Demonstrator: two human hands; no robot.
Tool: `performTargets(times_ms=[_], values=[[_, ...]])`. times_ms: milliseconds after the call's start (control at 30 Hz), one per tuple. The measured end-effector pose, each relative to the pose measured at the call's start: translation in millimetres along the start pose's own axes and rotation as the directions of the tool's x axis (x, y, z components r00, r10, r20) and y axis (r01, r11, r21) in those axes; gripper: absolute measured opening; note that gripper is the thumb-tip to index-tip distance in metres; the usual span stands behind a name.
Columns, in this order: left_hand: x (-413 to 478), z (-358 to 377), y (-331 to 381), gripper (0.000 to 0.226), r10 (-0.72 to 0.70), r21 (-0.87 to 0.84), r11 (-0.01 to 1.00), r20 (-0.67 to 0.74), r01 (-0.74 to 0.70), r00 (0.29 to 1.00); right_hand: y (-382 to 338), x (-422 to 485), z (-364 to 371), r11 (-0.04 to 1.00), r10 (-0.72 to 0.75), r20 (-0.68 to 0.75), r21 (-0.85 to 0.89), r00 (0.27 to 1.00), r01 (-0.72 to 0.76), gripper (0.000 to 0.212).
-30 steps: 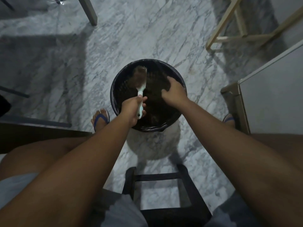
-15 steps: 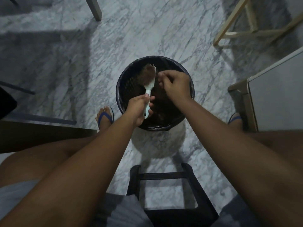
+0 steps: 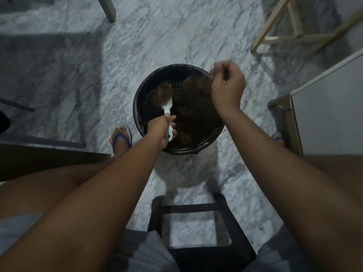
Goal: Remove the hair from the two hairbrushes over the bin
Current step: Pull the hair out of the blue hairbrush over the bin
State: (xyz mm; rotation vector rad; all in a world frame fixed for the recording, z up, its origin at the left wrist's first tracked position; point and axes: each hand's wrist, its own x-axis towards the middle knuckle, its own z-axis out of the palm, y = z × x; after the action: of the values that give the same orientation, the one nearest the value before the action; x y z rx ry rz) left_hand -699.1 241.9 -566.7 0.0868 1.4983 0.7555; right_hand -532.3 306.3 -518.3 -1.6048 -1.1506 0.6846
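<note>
A round black bin (image 3: 141, 91) with a dark liner stands on the marble floor in front of me. My left hand (image 3: 160, 132) grips the pale handle of a white hairbrush (image 3: 166, 99) and holds its bristled head over the bin's left half. Brown hair is matted in the bristles. My right hand (image 3: 227, 85) is raised over the bin's right rim with fingers curled, thumb and fingertips pinched together; any hair between them is too faint to make out. A mass of brown hair (image 3: 194, 112) lies inside the bin. Only one hairbrush is in sight.
A dark stool (image 3: 196, 209) stands between my knees. A pale cabinet (image 3: 324, 107) is at the right, wooden furniture legs (image 3: 275, 36) at the far right, a grey leg (image 3: 107, 8) at the top. My feet in blue sandals (image 3: 121, 140) flank the bin.
My right hand has left the brush head and risen up and to the right, fingers pinched. My left hand has held the brush over the bin throughout.
</note>
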Motion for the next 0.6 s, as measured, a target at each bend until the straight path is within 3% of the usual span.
performTargets(times_ms=[33,100,133,167,267,367,500,600], values=[[-0.8,0.9,-0.1,0.025,0.016,0.014,1.000,0.010,-0.016,1.000,9.1,1.3,-1.7,0.981,0.122,0.158,-0.171,0.980,-0.095,0.017],[-1.2,2.4,0.4,0.023,0.048,0.032,0.998,0.033,-0.049,0.998,19.6,-2.0,-5.7,0.823,0.409,0.448,-0.558,0.795,-0.109,0.052],[-0.6,3.5,0.1,0.022,0.063,0.042,0.997,0.042,-0.065,0.997,19.1,-4.9,-7.5,0.757,0.495,0.517,-0.651,0.698,-0.054,0.070],[-0.8,4.4,-0.1,0.021,0.078,0.048,0.996,0.053,-0.080,0.996,15.2,-8.7,-6.7,0.754,0.506,0.555,-0.656,0.660,-0.026,0.082],[-2.1,6.4,-1.8,0.016,0.103,0.065,0.992,0.096,-0.109,0.990,6.7,-17.8,2.6,0.909,0.342,0.572,-0.403,0.746,-0.108,0.087],[-3.4,5.2,-2.4,0.030,0.075,0.059,0.995,0.152,-0.085,0.986,2.2,-22.0,12.9,0.945,0.279,0.521,-0.299,0.807,-0.134,0.078],[-6.1,4.8,-3.4,0.033,0.083,0.026,0.996,0.202,-0.090,0.976,7.1,-20.0,18.2,0.943,0.207,0.430,-0.326,0.879,-0.062,0.020],[-6.1,2.1,-3.7,0.032,0.091,0.029,0.995,0.212,-0.100,0.973,9.2,-18.2,20.1,0.953,0.191,0.392,-0.294,0.900,-0.075,0.009]])
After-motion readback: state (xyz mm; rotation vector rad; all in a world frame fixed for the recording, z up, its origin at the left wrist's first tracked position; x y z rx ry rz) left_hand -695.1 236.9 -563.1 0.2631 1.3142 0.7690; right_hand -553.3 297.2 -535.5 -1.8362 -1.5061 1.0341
